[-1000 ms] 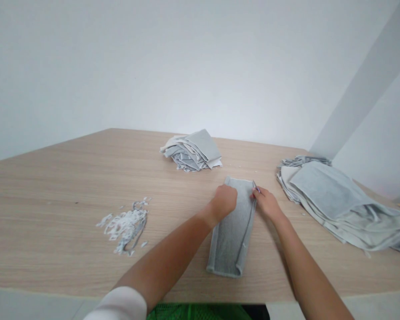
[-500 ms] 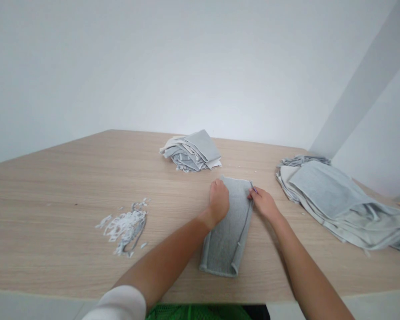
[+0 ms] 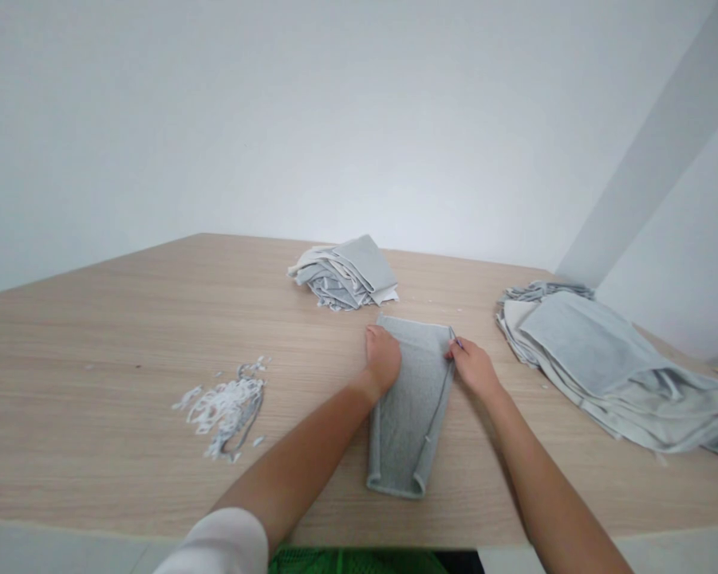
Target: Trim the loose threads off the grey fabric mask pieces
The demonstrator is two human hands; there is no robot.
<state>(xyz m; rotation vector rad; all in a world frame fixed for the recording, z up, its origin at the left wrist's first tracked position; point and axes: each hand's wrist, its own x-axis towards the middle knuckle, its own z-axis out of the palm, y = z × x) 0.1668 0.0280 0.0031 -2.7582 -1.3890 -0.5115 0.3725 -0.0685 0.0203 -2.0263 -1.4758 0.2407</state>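
A grey piece of fabric lies lengthwise on the table in front of me, its two long sides curling upward. My left hand is closed on its left edge near the far end. At the far right corner, my right hand is closed with the fingertips together against the fabric edge. Out of those fingers pokes a slim tool with a purplish tint, too small to name surely. Its tip meets the fabric's corner, and the rest is hidden in my hand.
Beyond the fabric is a stack of folded grey and cream cloth. A larger pile of similar cloth spreads at the right. White and grey trimmings lie heaped on the wooden table at the left. A wall rises behind.
My left hand has shifted slightly left, taking the fabric's left edge outward, so the far end is spread wider. My right hand has stayed at the right corner.
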